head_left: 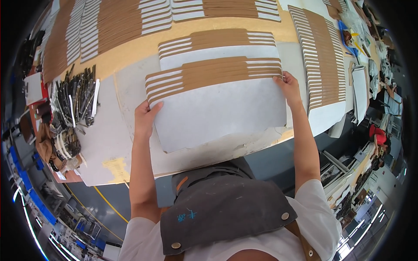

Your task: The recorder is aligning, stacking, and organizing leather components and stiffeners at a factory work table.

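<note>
A fanned stack of brown sheets with white strips (220, 108) lies in front of me, its large white face turned toward me. The sheets overlap in steps along the far side, so several brown edges show. My left hand (146, 116) grips its left edge, thumb on top. At the right edge my right hand (288, 88) pinches the upper corner between thumb and fingers. Just beyond, and partly covered by it, is a second fanned stack of the same sheets (217, 42). The fingertips under the sheets are hidden.
Long fanned rows of the sheets cover the back (122, 19) and right (324, 56) of the table. At left lie a pile of dark strips (78, 98) and a bound roll (66, 143). A blue tray (347, 40) sits far right. The table's near edge runs before my apron.
</note>
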Tool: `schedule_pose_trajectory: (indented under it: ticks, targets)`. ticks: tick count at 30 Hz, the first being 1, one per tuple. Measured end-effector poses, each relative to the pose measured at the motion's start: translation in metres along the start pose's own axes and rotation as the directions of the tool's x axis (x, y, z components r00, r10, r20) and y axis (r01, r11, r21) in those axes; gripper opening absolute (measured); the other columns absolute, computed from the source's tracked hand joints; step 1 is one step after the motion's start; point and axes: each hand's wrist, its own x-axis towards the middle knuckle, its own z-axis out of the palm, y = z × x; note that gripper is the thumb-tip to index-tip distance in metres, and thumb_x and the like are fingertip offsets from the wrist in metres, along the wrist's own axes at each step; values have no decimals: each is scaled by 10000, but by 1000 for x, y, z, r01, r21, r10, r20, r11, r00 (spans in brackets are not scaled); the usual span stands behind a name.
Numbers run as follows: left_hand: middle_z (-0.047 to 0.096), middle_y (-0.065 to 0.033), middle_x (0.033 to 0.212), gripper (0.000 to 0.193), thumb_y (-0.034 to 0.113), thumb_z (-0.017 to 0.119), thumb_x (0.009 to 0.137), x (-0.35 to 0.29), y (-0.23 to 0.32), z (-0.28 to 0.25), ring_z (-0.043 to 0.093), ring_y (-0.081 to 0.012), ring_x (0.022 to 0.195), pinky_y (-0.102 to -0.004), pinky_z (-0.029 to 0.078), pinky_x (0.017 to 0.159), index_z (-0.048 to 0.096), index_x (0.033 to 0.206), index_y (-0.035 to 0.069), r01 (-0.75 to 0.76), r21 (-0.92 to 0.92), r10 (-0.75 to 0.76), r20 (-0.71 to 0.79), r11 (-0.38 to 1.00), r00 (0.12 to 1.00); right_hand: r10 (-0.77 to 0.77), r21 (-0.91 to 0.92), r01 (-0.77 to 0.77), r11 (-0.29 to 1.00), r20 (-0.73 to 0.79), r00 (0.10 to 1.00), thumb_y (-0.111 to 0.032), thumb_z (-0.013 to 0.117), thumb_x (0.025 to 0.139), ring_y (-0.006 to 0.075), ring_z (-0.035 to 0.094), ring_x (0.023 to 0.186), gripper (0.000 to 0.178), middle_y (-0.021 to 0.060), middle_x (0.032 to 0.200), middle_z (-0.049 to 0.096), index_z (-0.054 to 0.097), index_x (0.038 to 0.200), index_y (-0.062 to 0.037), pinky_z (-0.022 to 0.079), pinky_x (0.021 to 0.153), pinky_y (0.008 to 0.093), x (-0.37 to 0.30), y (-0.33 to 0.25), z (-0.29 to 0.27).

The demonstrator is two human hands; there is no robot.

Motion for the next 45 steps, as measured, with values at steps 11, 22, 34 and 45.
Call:
schedule_pose_trajectory:
  ticks: [11, 22, 34, 45]
  targets:
    - [648, -48, 824, 186, 63, 661, 795, 53, 3, 41, 574, -82, 681, -221, 468, 640, 623, 954, -27, 109, 71, -106, -44, 991, 993, 84, -31, -81, 996, 100, 991, -64, 616, 810, 53, 549, 634, 208, 24, 766, 628, 580, 997, 19, 433, 571, 190, 77, 17, -25]
    - [642, -34, 833, 210, 48, 665, 789, 47, -1, 38, 551, -67, 682, -214, 456, 646, 623, 979, -31, 164, 96, -159, -59, 982, 986, 173, -103, -163, 981, 95, 980, -58, 612, 819, 41, 525, 628, 201, 10, 754, 617, 578, 1002, 19, 421, 567, 187, 67, 14, -27]
    - [642, -23, 840, 203, 54, 659, 799, 46, 1, 38, 551, -56, 697, -201, 449, 647, 622, 981, -26, 140, 123, -136, -46, 982, 990, 127, -72, -121, 990, 79, 989, -50, 613, 823, 29, 526, 627, 169, 8, 749, 626, 579, 979, 6, 411, 564, 176, 66, 19, -29]
    - [647, -24, 869, 215, 51, 657, 801, 46, 3, 39, 556, -55, 729, -200, 449, 686, 619, 1002, -16, 135, 77, -133, -40, 988, 990, 100, 45, -104, 994, 97, 990, -40, 602, 829, 20, 519, 625, 131, -7, 743, 624, 578, 953, -7, 400, 564, 169, 63, 17, -27]
